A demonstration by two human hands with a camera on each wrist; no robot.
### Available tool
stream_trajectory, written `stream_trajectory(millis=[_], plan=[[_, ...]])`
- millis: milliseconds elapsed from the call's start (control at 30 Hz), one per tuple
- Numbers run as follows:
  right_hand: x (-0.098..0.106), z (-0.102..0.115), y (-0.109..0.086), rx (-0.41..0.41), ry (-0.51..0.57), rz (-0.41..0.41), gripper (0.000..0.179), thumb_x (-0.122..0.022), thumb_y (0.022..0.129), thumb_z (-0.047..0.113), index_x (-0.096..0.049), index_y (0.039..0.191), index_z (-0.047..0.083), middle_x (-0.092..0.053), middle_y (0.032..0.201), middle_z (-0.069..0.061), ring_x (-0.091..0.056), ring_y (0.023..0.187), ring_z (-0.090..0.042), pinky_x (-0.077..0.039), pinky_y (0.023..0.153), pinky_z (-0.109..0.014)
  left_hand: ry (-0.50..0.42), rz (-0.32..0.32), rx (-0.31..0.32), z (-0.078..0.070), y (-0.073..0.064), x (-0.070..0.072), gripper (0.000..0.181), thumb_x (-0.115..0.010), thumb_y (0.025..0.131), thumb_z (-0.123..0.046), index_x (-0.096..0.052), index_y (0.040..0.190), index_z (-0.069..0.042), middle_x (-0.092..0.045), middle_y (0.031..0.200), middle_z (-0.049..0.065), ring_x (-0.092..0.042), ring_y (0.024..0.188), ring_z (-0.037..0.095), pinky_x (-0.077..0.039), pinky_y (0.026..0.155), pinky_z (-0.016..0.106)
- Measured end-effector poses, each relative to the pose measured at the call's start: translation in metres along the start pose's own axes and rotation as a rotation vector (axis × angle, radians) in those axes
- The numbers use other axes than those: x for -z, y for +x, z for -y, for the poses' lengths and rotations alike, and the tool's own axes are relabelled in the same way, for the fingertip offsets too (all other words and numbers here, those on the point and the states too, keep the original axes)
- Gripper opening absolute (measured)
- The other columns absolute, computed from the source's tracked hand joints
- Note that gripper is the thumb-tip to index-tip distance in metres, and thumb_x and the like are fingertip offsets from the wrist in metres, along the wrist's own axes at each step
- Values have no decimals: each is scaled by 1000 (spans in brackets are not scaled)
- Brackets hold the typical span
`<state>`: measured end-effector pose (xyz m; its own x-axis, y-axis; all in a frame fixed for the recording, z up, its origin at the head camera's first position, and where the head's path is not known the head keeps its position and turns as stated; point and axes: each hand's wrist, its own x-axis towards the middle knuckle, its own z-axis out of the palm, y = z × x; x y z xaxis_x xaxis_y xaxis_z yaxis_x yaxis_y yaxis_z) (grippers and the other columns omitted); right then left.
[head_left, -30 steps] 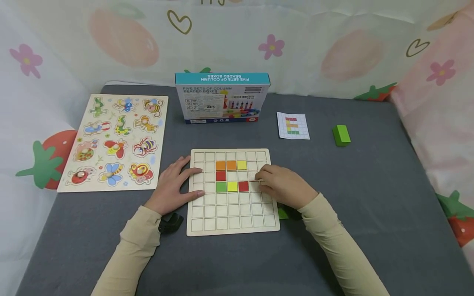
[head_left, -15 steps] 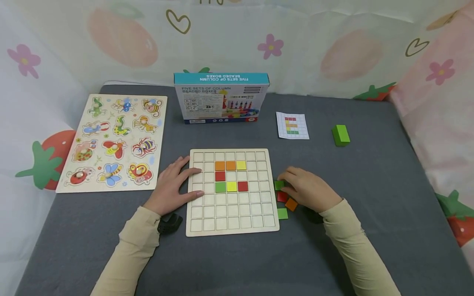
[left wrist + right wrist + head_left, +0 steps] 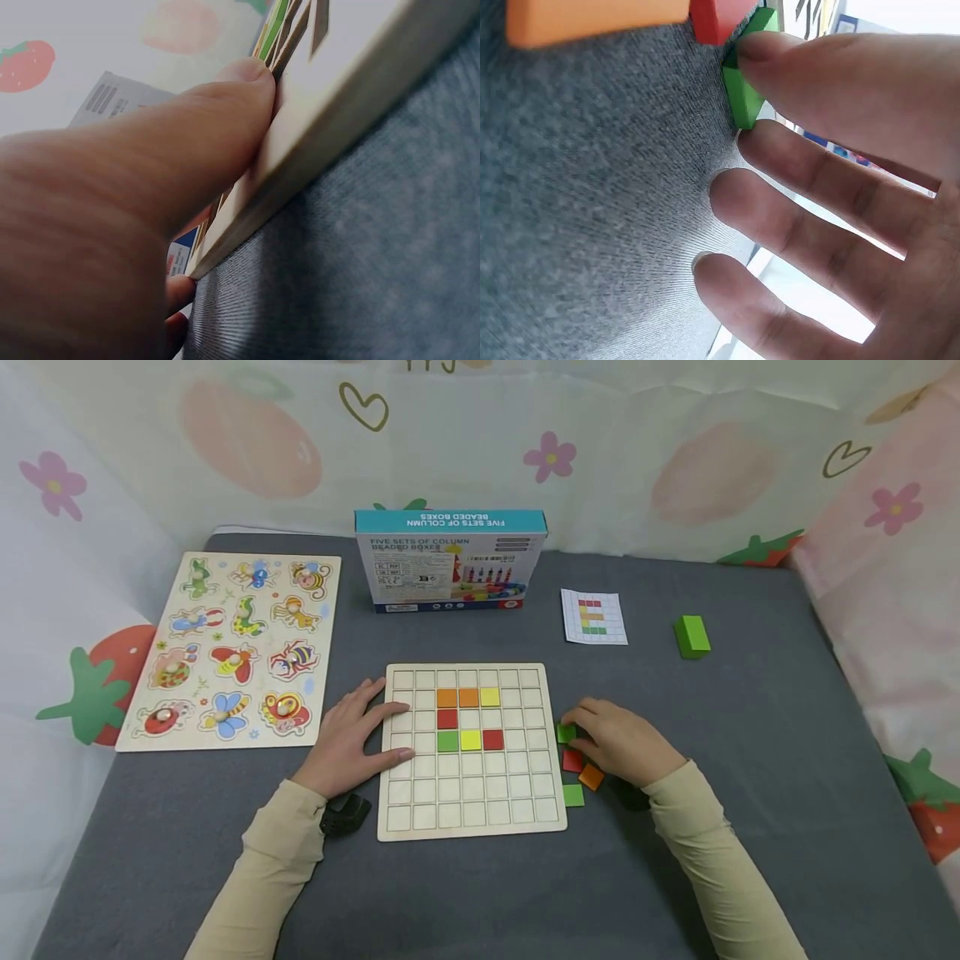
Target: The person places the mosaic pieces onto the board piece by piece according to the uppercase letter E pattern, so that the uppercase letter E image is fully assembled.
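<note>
A wooden grid board (image 3: 461,817) lies on the grey table, with orange, yellow, red and green square tiles in its upper and middle cells. My left hand (image 3: 348,735) rests on the board's left edge, fingers spread; in the left wrist view the thumb (image 3: 217,120) presses on its top face. Just off the board's right edge, my right hand (image 3: 618,739) pinches a green square tile (image 3: 742,97) between thumb and index finger, the tile still low at the table. Beside it lie a red tile (image 3: 573,761), an orange tile (image 3: 591,777) and another green tile (image 3: 573,795).
A small pattern card (image 3: 600,631) lies behind the board, with a green block (image 3: 692,637) to its right. At the back stands a printed box (image 3: 450,564). An insect puzzle board (image 3: 232,652) occupies the left side. Printed cloth (image 3: 480,443) hangs behind the table.
My right hand has moved right, from over the board's right columns to the loose tiles, uncovering them, and has taken hold of a green one. My left hand stays in place.
</note>
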<state>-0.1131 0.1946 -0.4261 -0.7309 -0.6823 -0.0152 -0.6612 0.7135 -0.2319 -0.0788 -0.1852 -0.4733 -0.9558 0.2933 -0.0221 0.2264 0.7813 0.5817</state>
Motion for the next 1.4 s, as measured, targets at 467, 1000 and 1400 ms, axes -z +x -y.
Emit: stream_trajectory(millis=[467, 1000, 1400], plan=[[8, 7, 3, 9, 4, -25, 23, -73, 85, 10, -65, 106, 7, -61, 99, -4, -60, 83, -13, -55, 74, -29, 3, -2, -13, 0, -1, 1, 67, -73, 80, -48, -52, 136, -18, -22, 158, 11, -11, 147, 33, -12, 115, 59], [12, 54, 36, 209, -5, -21, 25, -74, 84, 12, -63, 106, 7, -62, 101, -2, -60, 87, -12, -54, 77, -27, -7, 6, -1, 0, 0, 1, 67, -72, 80, -49, -52, 136, -19, -21, 158, 11, -10, 147, 32, -11, 115, 58], [-5, 90, 59, 353, -17, 26, 18, -69, 90, 18, -64, 105, 9, -61, 98, -1, -60, 82, -12, -53, 75, -26, 1, 3, -2, 0, 0, 1, 67, -72, 80, -50, -52, 136, -19, -22, 158, 11, -11, 147, 32, -12, 115, 59]])
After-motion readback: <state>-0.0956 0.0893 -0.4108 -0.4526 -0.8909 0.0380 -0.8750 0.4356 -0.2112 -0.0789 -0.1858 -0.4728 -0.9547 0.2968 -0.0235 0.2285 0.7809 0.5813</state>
